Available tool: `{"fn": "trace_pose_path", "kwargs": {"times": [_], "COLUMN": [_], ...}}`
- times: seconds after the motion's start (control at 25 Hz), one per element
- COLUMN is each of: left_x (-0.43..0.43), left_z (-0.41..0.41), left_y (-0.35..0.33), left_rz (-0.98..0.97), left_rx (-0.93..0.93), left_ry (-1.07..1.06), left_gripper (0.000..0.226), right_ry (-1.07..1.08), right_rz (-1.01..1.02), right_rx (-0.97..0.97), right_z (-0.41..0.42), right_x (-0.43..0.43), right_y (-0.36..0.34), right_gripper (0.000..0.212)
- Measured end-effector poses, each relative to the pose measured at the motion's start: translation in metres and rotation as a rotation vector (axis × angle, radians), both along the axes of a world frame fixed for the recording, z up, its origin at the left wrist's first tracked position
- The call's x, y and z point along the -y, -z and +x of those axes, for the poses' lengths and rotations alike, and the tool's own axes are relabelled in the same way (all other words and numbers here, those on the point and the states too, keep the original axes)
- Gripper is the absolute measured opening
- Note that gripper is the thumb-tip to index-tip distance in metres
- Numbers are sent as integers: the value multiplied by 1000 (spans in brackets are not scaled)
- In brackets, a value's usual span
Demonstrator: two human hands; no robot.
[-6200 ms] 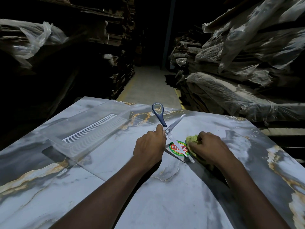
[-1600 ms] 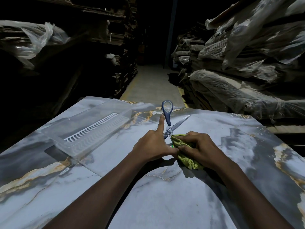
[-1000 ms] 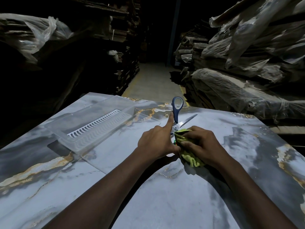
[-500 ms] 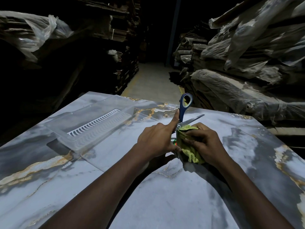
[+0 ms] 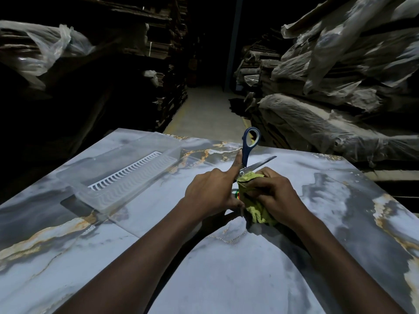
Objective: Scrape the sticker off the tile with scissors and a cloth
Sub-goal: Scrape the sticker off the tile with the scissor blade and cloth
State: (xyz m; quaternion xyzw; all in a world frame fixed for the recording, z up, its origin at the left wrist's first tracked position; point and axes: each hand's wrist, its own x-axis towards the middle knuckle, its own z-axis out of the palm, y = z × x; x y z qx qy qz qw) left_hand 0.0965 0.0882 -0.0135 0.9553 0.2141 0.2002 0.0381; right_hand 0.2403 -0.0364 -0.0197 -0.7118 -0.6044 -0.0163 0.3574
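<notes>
— Where are your hands right now?

— Both are together over the middle of the marbled tile [image 5: 226, 279], which lies flat on the surface. Your left hand [image 5: 210, 193] is closed around the lower part of the scissors [image 5: 248, 152], with its index finger stretched up along the blue handle. One blue handle loop stands up above your knuckles, and one silver blade points off to the right, its tip clear of the tile.

— And your right hand?

— Your right hand [image 5: 276, 196] is bunched tight on the yellow-green cloth [image 5: 256, 207], its fingers [image 5: 256, 184] curled into the folds. The cloth is touching the scissors just below the pivot and hangs down to the tile by your wrist.

— Can you see the sticker?

— Only a sliver. The sticker [image 5: 236, 194] shows as a small red and green edge in the gap between your two hands, stuck to the tile; the rest is covered by your hands and the cloth.

— Anything else on the surface?

— A clear plastic tray [image 5: 97, 177] with a white slotted insert lies well apart to your left, on the tile.
</notes>
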Motion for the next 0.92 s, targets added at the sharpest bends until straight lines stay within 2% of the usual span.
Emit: {"fn": "trace_pose_path", "kwargs": {"times": [0.12,0.16,0.24,0.32,0.4,0.48,0.52,0.6,0.68,0.76,0.84,0.92], "left_x": [4,4,3,0,-1,-1,-1,0,1,1,3,5], "left_z": [-1,-1,1,1,0,0,0,2,2,1,0,-1], "left_y": [-2,-1,0,2,2,2,3,4,3,1,-1,-2], "left_rz": [3,8,29,35,0,-25,-25,-16,2,1,-20,-17], "left_rx": [13,12,0,-11,-1,14,16,15,10,8,16,12], "left_ry": [-16,-15,-7,-4,-5,-6,-1,9,11,-1,-11,-12], "left_gripper": [109,109,112,118,117,114,115,118,121,119,115,115], "right_ry": [-92,-97,-42,21,2,-113,-141,-90,-8,36,12,-28], "right_rz": [-206,-191,-39,13,-111,-212,-189,-3,92,-21,-203,-225], "right_rx": [-63,-84,-95,-42,-41,-158,-203,-241,-180,-83,-96,-130], "right_z": [4,2,-1,-3,1,5,4,2,0,3,8,7], "right_x": [6,8,6,2,2,6,8,9,4,1,4,8], "right_y": [-5,-6,-5,-3,-2,-3,-4,-7,-6,-2,-3,-4], "right_gripper": [22,21,25,31,28,29,30,26,29,27,25,23]}}
